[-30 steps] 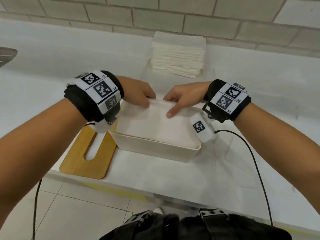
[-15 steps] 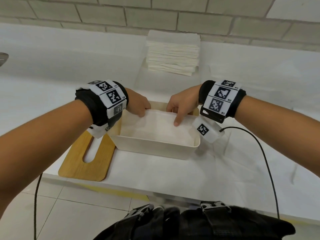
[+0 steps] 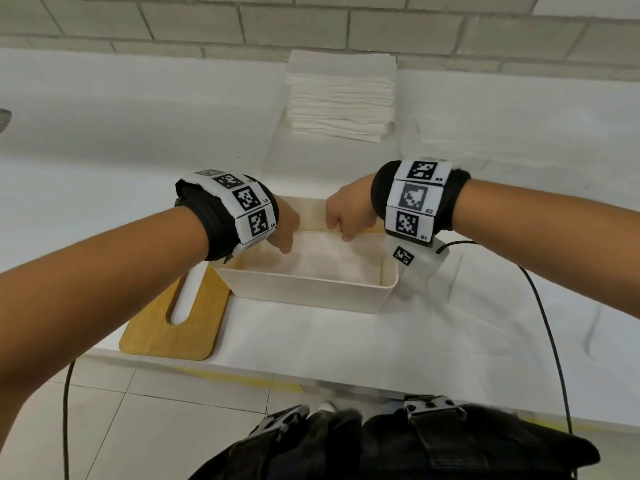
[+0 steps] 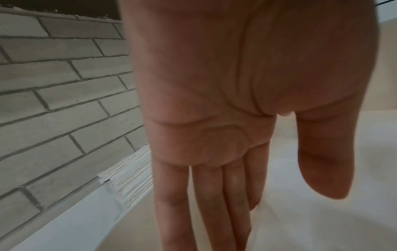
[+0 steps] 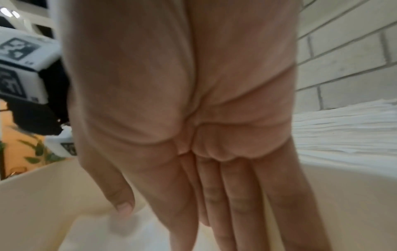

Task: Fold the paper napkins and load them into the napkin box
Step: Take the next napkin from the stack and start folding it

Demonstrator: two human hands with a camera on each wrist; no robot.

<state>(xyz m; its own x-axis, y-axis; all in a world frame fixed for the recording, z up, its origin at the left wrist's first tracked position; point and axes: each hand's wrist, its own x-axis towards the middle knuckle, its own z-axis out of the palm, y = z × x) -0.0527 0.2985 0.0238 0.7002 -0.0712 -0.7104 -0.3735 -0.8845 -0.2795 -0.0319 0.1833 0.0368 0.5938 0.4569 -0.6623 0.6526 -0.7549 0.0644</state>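
Open cream napkin box [image 3: 304, 292] holds flat white napkins [image 3: 322, 261]; the unfolded stack [image 3: 341, 98] lies at 12 o'clock.

Both my hands reach down into the cream napkin box [image 3: 304, 289] at its far side, my left hand [image 3: 285, 230] near the left wall and my right hand [image 3: 349, 216] toward the middle. White napkins [image 3: 325, 265] lie flat inside the box under them. The box sits on the white bench [image 3: 346, 341], just beside a wooden lid [image 3: 166, 327] with a slot, on my left. A stack of unfolded napkins [image 3: 341, 98] stands well apart, against the brick wall [image 3: 311, 22].
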